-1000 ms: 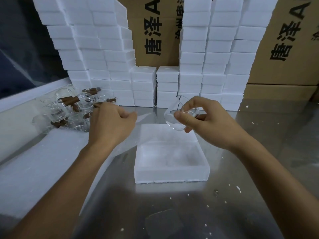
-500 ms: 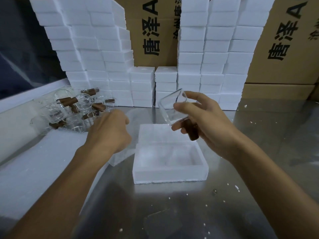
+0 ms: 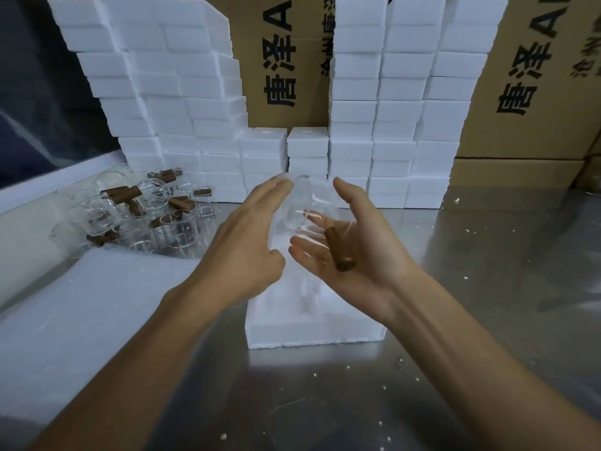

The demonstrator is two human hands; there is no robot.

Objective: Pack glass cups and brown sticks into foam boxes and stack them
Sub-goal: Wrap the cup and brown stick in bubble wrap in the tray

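Nearest the camera, 2 bare forearms reach forward over the shiny metal table (image 3: pixel 357 402), which is speckled with white foam crumbs. Under the hands sits the open white foam box (image 3: pixel 312 330), its front wall facing the viewer. The right hand (image 3: pixel 364 255) is palm-up with fingers spread, cradling a clear glass cup (image 3: pixel 302 216) with a short brown wooden stick handle (image 3: pixel 338 252) lying across its fingers. The left hand (image 3: pixel 250 245) is open, fingers extended against the cup's left side. To the left lies a flat white foam sheet (image 3: pixel 81 320), then a heap of clear glass cups with brown sticks (image 3: pixel 140 209). Behind stand stacked white foam boxes (image 3: pixel 390 125) and brown cardboard cartons (image 3: pixel 536 92) with black printed characters.
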